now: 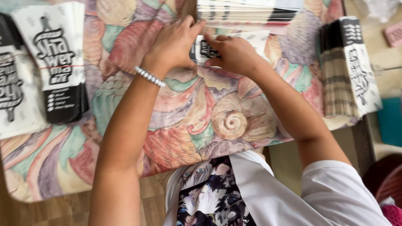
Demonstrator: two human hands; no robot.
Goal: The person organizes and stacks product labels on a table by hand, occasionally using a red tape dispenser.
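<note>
Both hands (176, 42) (234, 52) pressing paper sleeve (255, 39) flat.

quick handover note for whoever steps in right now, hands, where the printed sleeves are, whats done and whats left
Left hand: fingers pressing down on the flat black-and-white paper sleeve at the far middle of the shell-patterned cloth; beaded bracelet on that wrist.
Right hand: pinching the same sleeve from the near side.
Stacks: bound bundles at left, an upright bundle at right, a loose flat pile just beyond the hands.
Done: several bundles stand stacked.
Left: the sleeve in hand is not yet on any pile.
</note>
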